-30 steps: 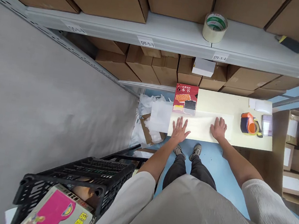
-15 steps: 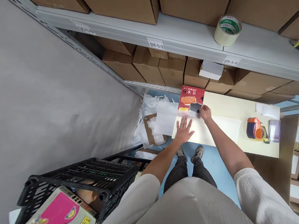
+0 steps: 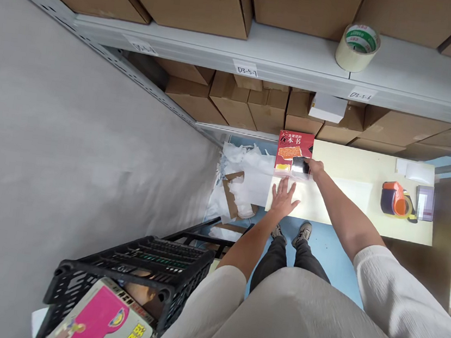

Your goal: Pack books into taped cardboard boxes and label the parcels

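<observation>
A red book (image 3: 295, 144) with a white title, an orange patch and a black patch lies at the left end of the cream table (image 3: 328, 203). Its lower edge looks pale and translucent, perhaps a clear cover. My left hand (image 3: 283, 199) is open, spread on the table with fingertips at the book's lower edge. At the book's right edge is my right hand (image 3: 316, 169), its fingers closed together over the cover's edge and the black patch. A sheet of white paper (image 3: 354, 196) lies under my right forearm.
An orange tape dispenser (image 3: 395, 199) stands at the table's right. Above, a grey shelf (image 3: 298, 49) holds a tape roll (image 3: 357, 48) and cartons. Torn white paper (image 3: 235, 186) lies left of the table. A black crate (image 3: 127, 266) with books stands at lower left.
The view has shifted, so everything sits slightly further right. My right hand's fingers have reached further left over the book's edge. My left hand stays spread at the lower edge.
</observation>
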{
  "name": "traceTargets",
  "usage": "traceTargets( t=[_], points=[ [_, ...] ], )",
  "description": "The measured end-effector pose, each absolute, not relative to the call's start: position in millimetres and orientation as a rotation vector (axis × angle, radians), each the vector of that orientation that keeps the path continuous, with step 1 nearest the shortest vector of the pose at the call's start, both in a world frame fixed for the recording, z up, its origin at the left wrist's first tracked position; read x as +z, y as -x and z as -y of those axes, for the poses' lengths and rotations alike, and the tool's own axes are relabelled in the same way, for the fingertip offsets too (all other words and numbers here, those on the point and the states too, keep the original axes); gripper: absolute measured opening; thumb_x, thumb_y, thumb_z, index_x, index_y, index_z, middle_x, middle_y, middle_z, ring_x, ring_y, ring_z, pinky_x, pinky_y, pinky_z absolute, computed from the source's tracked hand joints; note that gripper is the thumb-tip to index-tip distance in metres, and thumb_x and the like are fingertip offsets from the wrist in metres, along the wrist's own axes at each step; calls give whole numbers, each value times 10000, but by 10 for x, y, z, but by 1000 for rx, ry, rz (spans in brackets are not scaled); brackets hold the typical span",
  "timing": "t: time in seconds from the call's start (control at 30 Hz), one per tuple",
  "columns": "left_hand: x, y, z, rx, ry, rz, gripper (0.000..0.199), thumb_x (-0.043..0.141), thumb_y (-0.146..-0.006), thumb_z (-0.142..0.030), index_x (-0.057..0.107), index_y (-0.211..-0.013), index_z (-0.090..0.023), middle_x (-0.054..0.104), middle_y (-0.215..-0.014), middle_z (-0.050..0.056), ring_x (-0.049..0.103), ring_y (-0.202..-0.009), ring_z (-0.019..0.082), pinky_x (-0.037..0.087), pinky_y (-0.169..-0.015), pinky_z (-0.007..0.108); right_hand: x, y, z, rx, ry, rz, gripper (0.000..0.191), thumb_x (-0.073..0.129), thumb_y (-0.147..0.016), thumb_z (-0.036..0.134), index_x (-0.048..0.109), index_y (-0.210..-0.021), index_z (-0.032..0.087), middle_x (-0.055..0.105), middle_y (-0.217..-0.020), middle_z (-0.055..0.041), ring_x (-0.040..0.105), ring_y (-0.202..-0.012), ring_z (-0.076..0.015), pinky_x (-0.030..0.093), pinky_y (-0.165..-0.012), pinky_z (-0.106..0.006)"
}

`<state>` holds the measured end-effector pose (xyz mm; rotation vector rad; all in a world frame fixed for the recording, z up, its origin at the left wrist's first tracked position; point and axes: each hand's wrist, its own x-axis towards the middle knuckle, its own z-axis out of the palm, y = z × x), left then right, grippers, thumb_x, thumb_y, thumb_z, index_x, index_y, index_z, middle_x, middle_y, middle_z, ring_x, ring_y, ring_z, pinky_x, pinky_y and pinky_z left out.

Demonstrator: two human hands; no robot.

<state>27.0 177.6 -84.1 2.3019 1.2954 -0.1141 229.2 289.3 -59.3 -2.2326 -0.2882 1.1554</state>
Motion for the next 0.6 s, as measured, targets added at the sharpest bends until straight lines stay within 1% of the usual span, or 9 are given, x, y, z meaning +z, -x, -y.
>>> traceTargets(
  t=[0.1, 0.17, 0.27, 0.4, 0.5, 0.6],
  points=[
    [-848, -275, -1780, -115, -2297, -1293, 873, 631, -1004, -600, 361, -1749, -230, 125, -1871, 168, 88, -1734, 402, 122, -1370, 664, -611, -2299, -2883, 1229, 2167, 325, 204, 844, -754, 288, 722, -862, 165, 665, -690, -40, 659, -740, -223, 541, -636, -309],
    [-853, -282, -1786, -127, -2285, -1298, 876, 635, -1000, -599, 360, -1750, -239, 124, -1872, 162, 86, -1734, 405, 114, -1369, 671, -617, -2305, -2873, 1236, 2143, 375, 215, 854, -752, 297, 717, -855, 167, 688, -717, -43, 673, -753, -219, 560, -671, -311],
    [-864, -290, -1788, -129, -2269, -1308, 880, 642, -995, -590, 359, -1752, -241, 122, -1874, 154, 81, -1733, 414, 101, -1371, 674, -609, -2323, -2850, 1174, 2167, 516, 237, 864, -758, 325, 727, -888, 182, 735, -788, -37, 706, -821, -213, 587, -777, -316],
    [-881, -282, -1777, -131, -2272, -1305, 888, 617, -1011, -592, 329, -1763, -217, 113, -1871, 175, 74, -1736, 403, 86, -1375, 661, -553, -2360, -2808, 1158, 2142, 715, 224, 815, -819, 395, 768, -942, 214, 782, -859, -4, 736, -940, -205, 588, -905, -333],
    [-884, -272, -1788, -160, -2275, -1310, 890, 590, -1021, -621, 295, -1775, -252, 119, -1873, 161, 73, -1739, 383, 88, -1373, 654, -466, -2400, -2765, 1131, 2028, 707, 256, 787, -843, 447, 792, -940, 210, 796, -861, -7, 746, -953, -222, 595, -922, -355],
    [-872, -276, -1835, -211, -2272, -1311, 911, 586, -1017, -648, 261, -1786, -282, 124, -1873, 157, 73, -1738, 385, 105, -1364, 652, -337, -2455, -2681, 1148, 1865, 634, 302, 825, -817, 475, 797, -897, 185, 811, -872, -43, 757, -931, -243, 610, -907, -370]
  ],
)
